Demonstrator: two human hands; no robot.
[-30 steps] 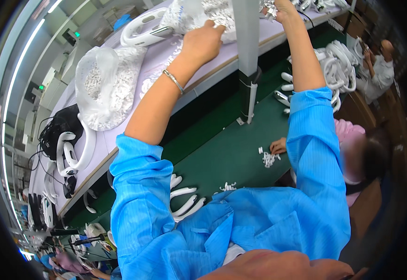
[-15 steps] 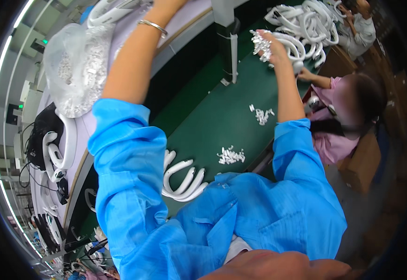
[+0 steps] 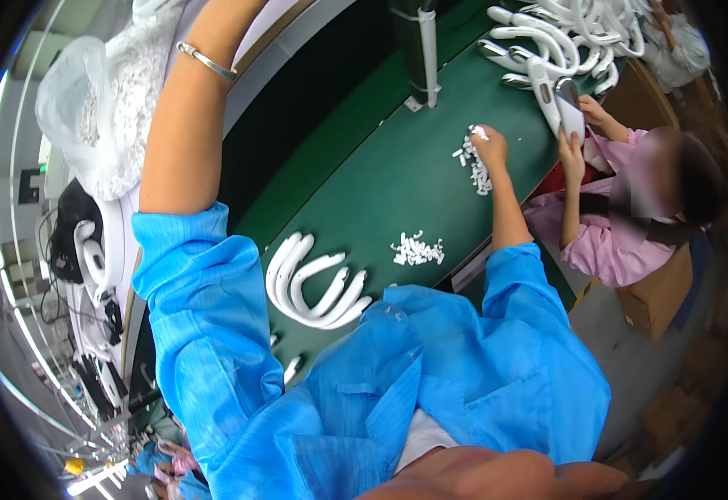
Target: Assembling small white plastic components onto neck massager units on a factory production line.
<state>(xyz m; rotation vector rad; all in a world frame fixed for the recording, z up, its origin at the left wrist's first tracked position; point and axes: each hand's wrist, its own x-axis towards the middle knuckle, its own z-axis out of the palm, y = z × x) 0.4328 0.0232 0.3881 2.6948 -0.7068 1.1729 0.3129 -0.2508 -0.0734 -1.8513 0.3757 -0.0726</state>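
My right hand (image 3: pixel 490 150) is low over a pile of small white plastic pieces (image 3: pixel 481 179) on the green table. Its fingers are curled, with several of the pieces showing at the fingertips. A second pile of the same white pieces (image 3: pixel 418 249) lies nearer to me. To the left of that pile, several curved white U-shaped parts (image 3: pixel 318 310) rest side by side. My left arm (image 3: pixel 182 137), with a metal bracelet at the wrist, stretches up past the top edge, and the left hand is out of sight.
A clear plastic bag of white pieces (image 3: pixel 118 117) stands on the raised shelf at left. A dark post (image 3: pixel 418 58) rises from the green table (image 3: pixel 339 196). White curved parts (image 3: pixel 564 37) are heaped at far right. A co-worker in pink (image 3: pixel 606 242) holds a white device (image 3: pixel 557 100).
My right hand has come down and nearer from the heap, lowering its handful of white pieces onto the farther pile. My left hand has left the view. The co-worker now holds up a white device.
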